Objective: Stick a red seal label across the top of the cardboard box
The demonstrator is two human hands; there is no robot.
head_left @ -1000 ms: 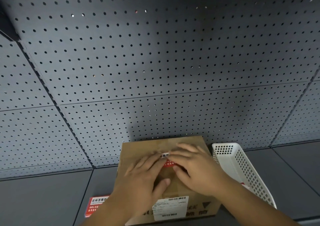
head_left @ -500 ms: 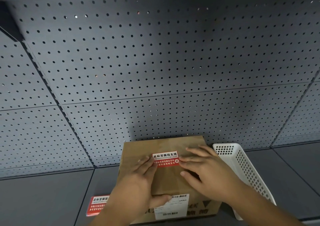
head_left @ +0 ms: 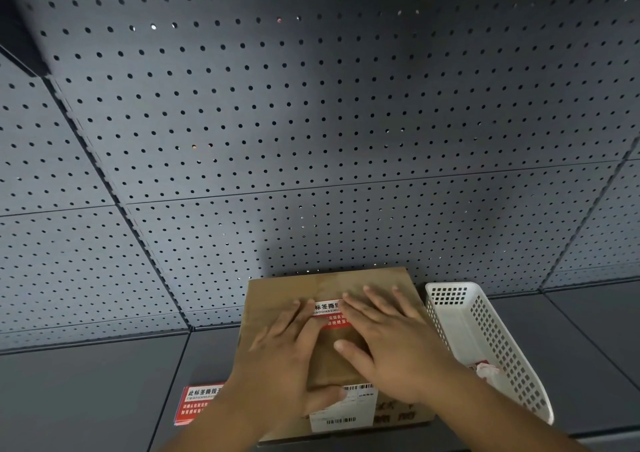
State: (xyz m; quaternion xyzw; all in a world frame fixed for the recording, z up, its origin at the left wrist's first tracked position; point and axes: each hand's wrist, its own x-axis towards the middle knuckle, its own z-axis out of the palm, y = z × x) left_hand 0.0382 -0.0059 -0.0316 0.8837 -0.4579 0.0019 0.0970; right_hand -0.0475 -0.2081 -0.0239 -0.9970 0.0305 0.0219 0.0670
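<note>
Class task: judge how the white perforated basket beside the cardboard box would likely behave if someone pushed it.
The white basket probably slides easily: thin, hole-filled plastic walls suggest low weight, and the shelf looks smooth. It holds only something small, so little weighs it down. Its long, low shape seems unlikely to tip.

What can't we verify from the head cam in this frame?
- Red seal label on the cardboard box: both ends are covered by the left hand and right hand, so full adhesion is unknown.
- White shipping label: print too small and blurred.
- Stack of red labels: right part hidden by the left forearm.
- White basket: contents mostly hidden by the right forearm.
</note>
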